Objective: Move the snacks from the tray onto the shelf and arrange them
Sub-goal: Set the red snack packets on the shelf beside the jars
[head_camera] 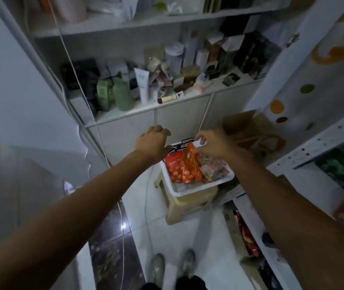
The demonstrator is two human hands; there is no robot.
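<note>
As far as I could judge, the work was near its beginning. The white tray (188, 193) stood on the beige stool (188, 208) in the middle of the frame and was full of snacks (177, 172), red and orange packets in a heap.

My right hand (213, 146) had its grip pinched on the top edge of one orange packet (192, 162), which stood up from the heap but was not yet out of the tray. My left hand (153, 146) hovered over the back left corner of the tray, fingers loosely spread, holding nothing.

On a low level of the shelf unit (313, 151) at the right lay some red packets (246, 235), perhaps snacks already placed; I could not tell. Nearly everything remained to carry and arrange.
</note>
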